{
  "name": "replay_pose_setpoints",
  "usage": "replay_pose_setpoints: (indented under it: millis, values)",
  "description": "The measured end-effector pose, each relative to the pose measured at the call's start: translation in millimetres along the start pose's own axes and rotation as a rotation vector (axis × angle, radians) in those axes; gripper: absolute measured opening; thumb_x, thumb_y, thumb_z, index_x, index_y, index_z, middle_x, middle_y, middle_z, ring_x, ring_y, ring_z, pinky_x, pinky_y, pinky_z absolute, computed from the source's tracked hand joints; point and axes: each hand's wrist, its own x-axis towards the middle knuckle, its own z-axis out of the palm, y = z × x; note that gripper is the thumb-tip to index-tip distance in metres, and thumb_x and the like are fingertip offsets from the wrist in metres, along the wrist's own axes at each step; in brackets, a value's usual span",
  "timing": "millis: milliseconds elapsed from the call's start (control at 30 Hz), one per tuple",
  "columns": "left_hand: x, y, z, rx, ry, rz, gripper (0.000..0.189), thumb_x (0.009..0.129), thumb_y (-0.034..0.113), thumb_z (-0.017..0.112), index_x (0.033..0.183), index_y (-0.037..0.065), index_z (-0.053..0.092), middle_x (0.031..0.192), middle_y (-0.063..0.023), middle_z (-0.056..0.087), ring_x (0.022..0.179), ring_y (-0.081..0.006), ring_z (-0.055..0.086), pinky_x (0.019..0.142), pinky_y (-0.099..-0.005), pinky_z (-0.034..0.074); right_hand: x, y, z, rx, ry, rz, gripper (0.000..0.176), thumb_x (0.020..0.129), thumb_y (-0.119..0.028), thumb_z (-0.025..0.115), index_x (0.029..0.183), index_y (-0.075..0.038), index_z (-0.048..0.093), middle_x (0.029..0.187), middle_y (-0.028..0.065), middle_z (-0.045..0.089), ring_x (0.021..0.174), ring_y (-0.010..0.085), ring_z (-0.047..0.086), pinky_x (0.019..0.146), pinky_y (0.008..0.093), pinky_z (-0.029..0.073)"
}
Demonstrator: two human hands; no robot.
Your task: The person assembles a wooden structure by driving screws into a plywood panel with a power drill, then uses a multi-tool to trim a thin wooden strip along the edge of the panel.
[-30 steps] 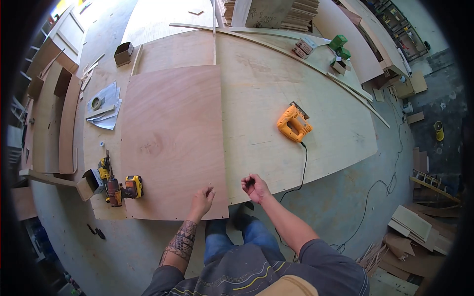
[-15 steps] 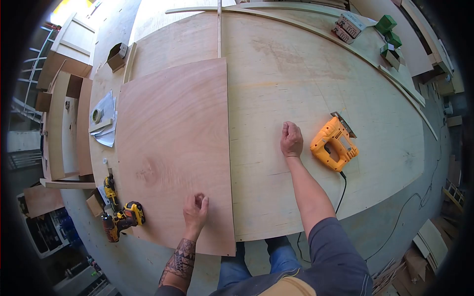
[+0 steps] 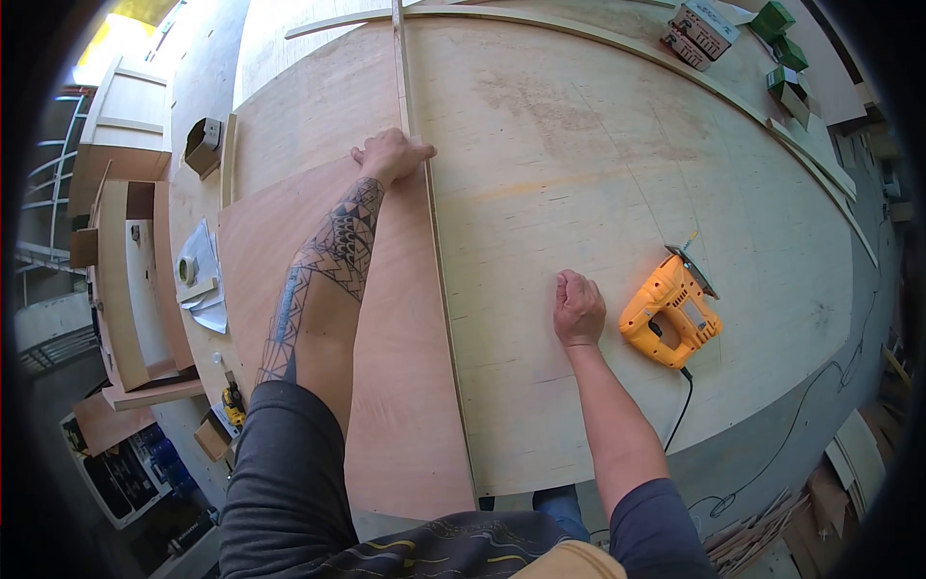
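My left hand point(image 3: 391, 154) reaches over a reddish plywood panel point(image 3: 400, 386) to its far right corner. Thumb and fingers are hooked at the far edge there, beside the near end of a long wooden strip point(image 3: 402, 77); some fingertips are hidden. My right hand point(image 3: 580, 301) rests as a closed fist on the larger pale plywood sheet point(image 3: 540, 415) underneath, with nothing visible in it. Just right of this fist, an orange jigsaw point(image 3: 670, 311) lies on its side, its blade pointing away from me and its black cord running toward me.
Long thin strips point(image 3: 579, 36) lie across the far side, near printed boxes point(image 3: 699, 34) and green boxes point(image 3: 786, 53). On the left are papers with a tape roll point(image 3: 187, 270), an open small carton point(image 3: 204, 147), a yellow-black power tool point(image 3: 233, 403) and wooden cabinet frames point(image 3: 145, 280).
My left hand has moved from the near part of the panel to its far right corner. My right hand stays a fist beside the jigsaw. The head view has shifted.
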Motion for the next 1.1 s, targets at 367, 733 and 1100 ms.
replay_pose_setpoints:
  millis: [367, 733, 1100]
  values:
    - [-6, 1, -6, -0.053, 0.009, 0.053, 0.064, 0.079, 0.056, 0.074, 0.126, 0.013, 0.075, 0.129, -0.0108, 0.072, 0.129, -0.0281, 0.061, 0.110, -0.0523, 0.025, -4, -1, 0, 0.000, -0.013, 0.015, 0.011, 0.104, -0.023, 0.061, 0.109, -0.014, 0.063, 0.089, 0.0063, 0.066, 0.080, 0.0300, 0.064, 0.071, 0.0445, 0.053]
    - [-5, -8, 30, -0.035, 0.161, 0.088, 0.078, 0.083, 0.054, 0.072, 0.146, 0.010, 0.059, 0.150, -0.0178, 0.057, 0.148, -0.0343, 0.043, 0.123, -0.0668, 0.012, -3, 1, -1, 0.005, -0.008, 0.008, 0.011, 0.104, -0.023, 0.061, 0.110, -0.013, 0.062, 0.089, 0.0072, 0.067, 0.081, 0.0311, 0.064, 0.071, 0.0451, 0.053]
    - [-259, -104, 155, -0.395, 0.538, 0.199, 0.076, 0.091, 0.034, 0.079, 0.153, 0.005, 0.046, 0.147, -0.0230, 0.047, 0.137, -0.0414, 0.040, 0.118, -0.0551, 0.029, -5, -5, -1, -0.013, 0.001, 0.009, 0.013, 0.105, -0.024, 0.059, 0.110, -0.013, 0.061, 0.094, 0.0072, 0.069, 0.085, 0.0308, 0.065, 0.074, 0.0450, 0.054]
